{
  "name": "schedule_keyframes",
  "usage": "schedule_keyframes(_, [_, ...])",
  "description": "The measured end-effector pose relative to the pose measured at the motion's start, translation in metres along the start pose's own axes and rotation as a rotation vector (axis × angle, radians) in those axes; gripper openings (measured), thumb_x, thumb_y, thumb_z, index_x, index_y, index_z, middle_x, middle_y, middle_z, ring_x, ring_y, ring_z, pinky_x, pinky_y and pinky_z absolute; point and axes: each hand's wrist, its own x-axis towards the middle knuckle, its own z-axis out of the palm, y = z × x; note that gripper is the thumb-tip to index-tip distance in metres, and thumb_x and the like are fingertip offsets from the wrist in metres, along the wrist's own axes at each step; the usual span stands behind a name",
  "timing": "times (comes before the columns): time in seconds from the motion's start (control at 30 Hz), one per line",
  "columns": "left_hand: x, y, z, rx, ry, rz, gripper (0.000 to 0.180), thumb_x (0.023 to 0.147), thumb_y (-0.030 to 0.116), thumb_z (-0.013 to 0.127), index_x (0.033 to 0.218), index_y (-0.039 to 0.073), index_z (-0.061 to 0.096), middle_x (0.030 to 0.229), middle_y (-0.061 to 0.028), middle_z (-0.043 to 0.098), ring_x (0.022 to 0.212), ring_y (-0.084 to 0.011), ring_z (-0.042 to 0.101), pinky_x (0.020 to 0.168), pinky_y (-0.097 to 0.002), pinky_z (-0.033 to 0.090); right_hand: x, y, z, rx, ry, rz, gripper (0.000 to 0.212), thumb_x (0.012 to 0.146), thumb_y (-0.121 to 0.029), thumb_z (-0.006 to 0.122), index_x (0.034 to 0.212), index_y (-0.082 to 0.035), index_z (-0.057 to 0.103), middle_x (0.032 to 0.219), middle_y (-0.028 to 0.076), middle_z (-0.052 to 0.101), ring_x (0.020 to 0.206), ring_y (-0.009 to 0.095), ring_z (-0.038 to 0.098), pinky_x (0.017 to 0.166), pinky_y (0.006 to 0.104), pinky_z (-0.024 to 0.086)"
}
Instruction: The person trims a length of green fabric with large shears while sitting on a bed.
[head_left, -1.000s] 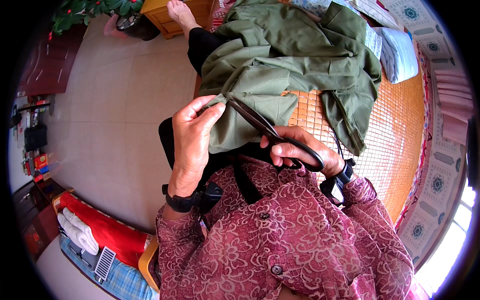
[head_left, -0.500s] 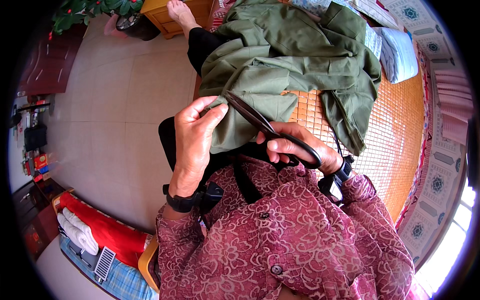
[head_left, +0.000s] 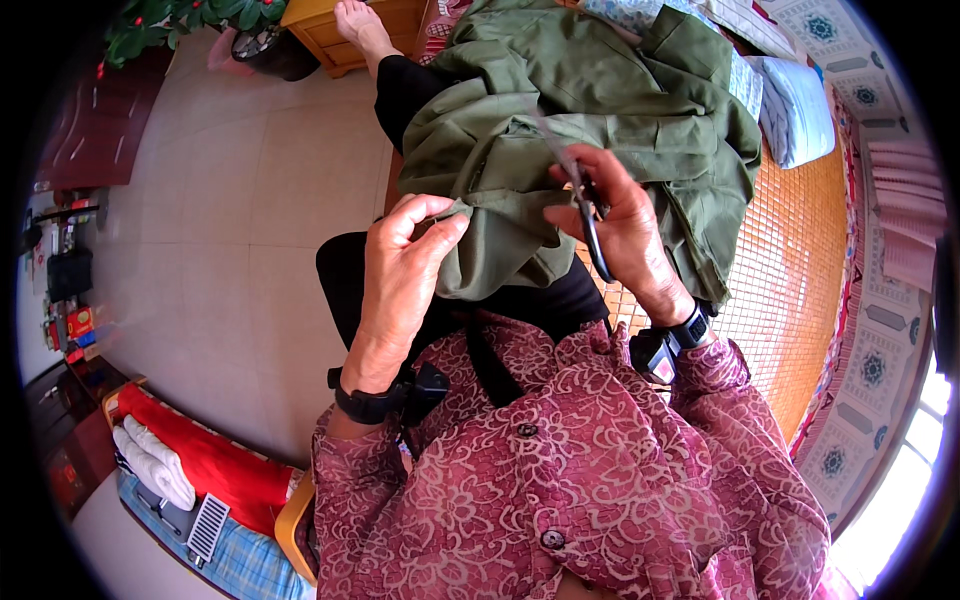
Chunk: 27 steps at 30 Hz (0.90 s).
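Note:
A large olive-green garment [head_left: 560, 80] lies over my lap and spreads across the mat. My left hand [head_left: 400, 265] pinches an edge of the cloth between thumb and fingertips. To the right of it, my right hand [head_left: 625, 215] grips a pair of black-handled scissors [head_left: 587, 215]. The blades point up and away over the garment, blurred by motion, and stand apart from the pinched edge. Whether the blades are spread I cannot make out.
A tan tiled mat [head_left: 780, 270] covers the bed on my right. Folded light-blue bedding [head_left: 795, 110] rests at its far side. A wooden cabinet [head_left: 345, 45] and a potted plant [head_left: 275, 55] stand far left. A red-covered seat [head_left: 215, 450] is at lower left.
My right hand has lifted the scissors away from the pinched edge, up and to the right, and turned the blades steeper. My left hand keeps its pinch and has shifted slightly right.

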Motion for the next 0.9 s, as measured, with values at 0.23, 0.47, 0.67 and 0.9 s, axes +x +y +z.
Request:
schedule_keyframes(0.23, [-0.001, 0.005, -0.004, -0.097, -0.113, -0.136, 0.013, 0.084, 0.009, 0.062, 0.093, -0.002, 0.064, 0.081, 0.0010, 0.061, 0.075, -0.0037, 0.053, 0.070, -0.0180, 0.041, -0.001, 0.004, -0.006, -0.070, -0.045, 0.161, 0.044, 0.071, -0.007, 0.069, 0.112, -0.003, 0.053, 0.077, 0.009, 0.064, 0.068, 0.015, 0.060, 0.065, 0.0288, 0.049])
schedule_keyframes(0.47, [0.002, 0.007, 0.001, -0.276, -0.073, -0.122, 0.015, 0.085, 0.008, 0.061, 0.095, -0.003, 0.063, 0.085, -0.0013, 0.064, 0.078, -0.0056, 0.057, 0.073, -0.0195, 0.044, 0.003, 0.004, -0.014, -0.105, 0.092, 0.126, 0.047, 0.070, -0.007, 0.069, 0.114, -0.004, 0.052, 0.088, 0.011, 0.066, 0.077, 0.020, 0.064, 0.070, 0.0310, 0.050])
schedule_keyframes(0.67, [0.002, 0.001, -0.003, -0.301, 0.016, -0.091, 0.018, 0.084, 0.007, 0.063, 0.098, -0.004, 0.063, 0.085, -0.0014, 0.063, 0.076, -0.0054, 0.056, 0.071, -0.0188, 0.043, -0.023, -0.034, -0.035, 0.312, -0.211, 0.350, 0.041, 0.081, -0.018, 0.063, 0.116, -0.001, 0.051, 0.085, 0.005, 0.059, 0.077, 0.010, 0.053, 0.071, 0.0216, 0.041])
schedule_keyframes(0.9, [0.003, 0.007, 0.005, -0.311, 0.052, -0.047, 0.021, 0.083, 0.005, 0.063, 0.101, -0.006, 0.064, 0.082, -0.0006, 0.063, 0.072, -0.0035, 0.053, 0.067, -0.0175, 0.041, -0.043, -0.029, -0.030, 0.586, -0.633, 0.538, 0.043, 0.089, -0.039, 0.052, 0.109, -0.001, 0.056, 0.072, 0.002, 0.058, 0.064, 0.008, 0.051, 0.059, 0.0205, 0.039])
